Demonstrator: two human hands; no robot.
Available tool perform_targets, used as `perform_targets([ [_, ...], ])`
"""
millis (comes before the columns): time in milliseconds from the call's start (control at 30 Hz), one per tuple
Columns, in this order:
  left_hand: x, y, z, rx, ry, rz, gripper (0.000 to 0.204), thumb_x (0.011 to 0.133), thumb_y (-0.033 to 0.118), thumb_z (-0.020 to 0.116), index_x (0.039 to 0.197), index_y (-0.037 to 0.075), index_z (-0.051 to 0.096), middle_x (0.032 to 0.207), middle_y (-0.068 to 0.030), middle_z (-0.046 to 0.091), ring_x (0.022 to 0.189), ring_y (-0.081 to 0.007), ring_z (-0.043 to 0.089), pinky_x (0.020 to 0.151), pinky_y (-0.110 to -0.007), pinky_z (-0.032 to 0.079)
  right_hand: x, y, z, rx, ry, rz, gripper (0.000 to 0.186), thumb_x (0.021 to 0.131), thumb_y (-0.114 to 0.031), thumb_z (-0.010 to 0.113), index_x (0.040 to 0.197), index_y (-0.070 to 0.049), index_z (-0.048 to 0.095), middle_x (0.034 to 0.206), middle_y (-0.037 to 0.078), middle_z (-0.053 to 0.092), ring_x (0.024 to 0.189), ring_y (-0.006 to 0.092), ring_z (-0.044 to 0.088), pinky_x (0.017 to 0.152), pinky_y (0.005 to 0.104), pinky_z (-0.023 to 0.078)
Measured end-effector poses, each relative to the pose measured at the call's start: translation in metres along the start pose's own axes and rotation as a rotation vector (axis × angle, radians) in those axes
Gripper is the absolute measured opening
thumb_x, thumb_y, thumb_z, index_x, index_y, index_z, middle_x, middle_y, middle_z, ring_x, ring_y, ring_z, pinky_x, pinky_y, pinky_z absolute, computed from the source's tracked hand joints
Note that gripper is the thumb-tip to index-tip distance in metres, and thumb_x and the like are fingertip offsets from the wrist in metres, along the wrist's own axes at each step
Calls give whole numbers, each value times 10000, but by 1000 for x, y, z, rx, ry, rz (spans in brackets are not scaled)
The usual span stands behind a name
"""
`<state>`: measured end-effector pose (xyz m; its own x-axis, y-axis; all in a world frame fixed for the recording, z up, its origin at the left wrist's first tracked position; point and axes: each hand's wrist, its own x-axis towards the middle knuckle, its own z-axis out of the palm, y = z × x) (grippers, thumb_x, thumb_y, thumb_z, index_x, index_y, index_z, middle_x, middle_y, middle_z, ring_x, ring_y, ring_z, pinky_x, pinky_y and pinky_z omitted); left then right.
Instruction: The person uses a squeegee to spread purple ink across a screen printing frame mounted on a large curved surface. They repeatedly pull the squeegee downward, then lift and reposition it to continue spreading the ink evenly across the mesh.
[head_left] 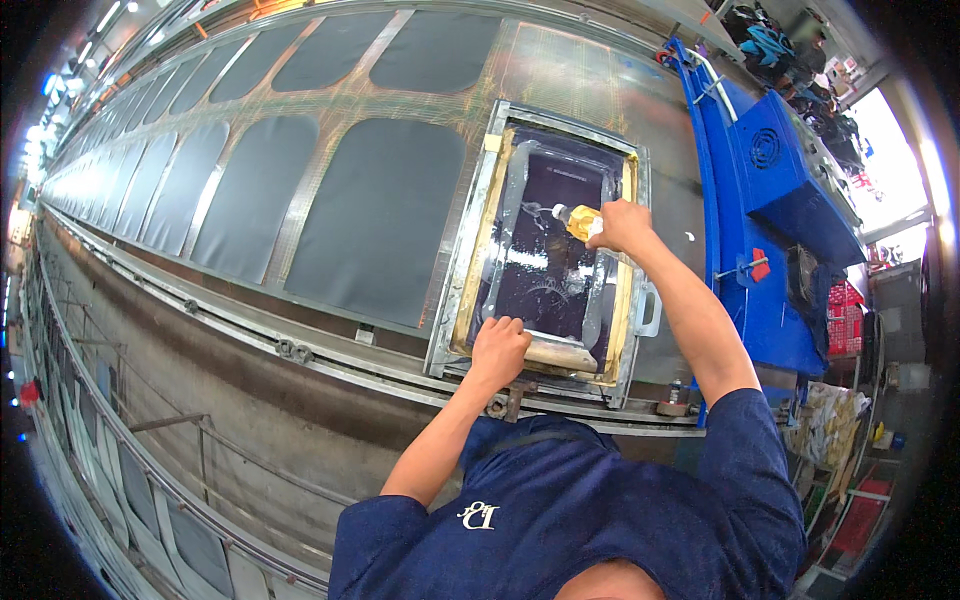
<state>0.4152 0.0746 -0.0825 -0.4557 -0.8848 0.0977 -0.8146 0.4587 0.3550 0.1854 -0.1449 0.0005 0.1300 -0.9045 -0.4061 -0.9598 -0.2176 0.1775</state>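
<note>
A screen-printing frame with metal sides and yellowish inner edges lies in front of me, its dark purple mesh wet and shiny. My right hand is closed round a small bottle of yellow liquid, tilted with its pale nozzle pointing left. Below the nozzle, streaks of liquid show on the mesh. My left hand is at the frame's near side, fingers curled over the left end of a long pale bar, perhaps a squeegee. The palm side of this hand is hidden.
Dark grey rounded panels lie in two rows on the long metal table, running off to the left. A metal rail follows the table's near edge. A blue machine stands at the right, with a red crate beyond it.
</note>
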Motion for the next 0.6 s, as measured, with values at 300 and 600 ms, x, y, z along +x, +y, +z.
perform_targets([
  [300,3,1,-3,-20,51,28,69,707,62,673,745,106,710,814,-51,613,860,-240,615,775,-388,442,-6,33,9,-126,-80,30,608,614,-509,924,1058,-122,776,1066,77,765,989,266,742,805,409,601],
  [600,3,-2,-3,-11,46,30,140,680,45,687,783,126,735,810,-34,601,842,-240,610,745,-393,437,-7,13,-8,-102,-98,35,640,620,-534,921,1084,-120,771,1092,66,762,1001,259,741,817,409,603],
])
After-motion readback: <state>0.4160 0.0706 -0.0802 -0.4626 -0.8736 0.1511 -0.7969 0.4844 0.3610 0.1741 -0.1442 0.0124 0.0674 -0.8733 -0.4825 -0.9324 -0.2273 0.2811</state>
